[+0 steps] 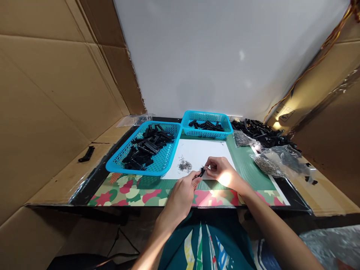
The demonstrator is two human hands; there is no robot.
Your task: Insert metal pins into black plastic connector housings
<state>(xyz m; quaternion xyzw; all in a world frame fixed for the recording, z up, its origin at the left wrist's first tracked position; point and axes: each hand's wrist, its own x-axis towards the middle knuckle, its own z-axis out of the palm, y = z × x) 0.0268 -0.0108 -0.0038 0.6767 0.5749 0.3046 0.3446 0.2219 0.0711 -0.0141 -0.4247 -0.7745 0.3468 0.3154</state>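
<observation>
My left hand [184,187] is closed around a small black plastic part [201,172], held over the near edge of a white paper sheet [197,150]. Fingers of my right hand [221,168] pinch a thin, light-coloured, pin-like piece [207,167] against the top of that part. Its exact kind is too small to make out. Just left of my hands, a pile of tiny metal pins [185,165] lies on the paper.
A large blue basket [112,165] of black parts stands left; a smaller blue basket [229,129] sits behind. Loose black parts [261,131] heap at right beside plastic bags [270,161] of metal pieces. Cardboard walls [50,93] flank the table. One black part [87,154] lies far left.
</observation>
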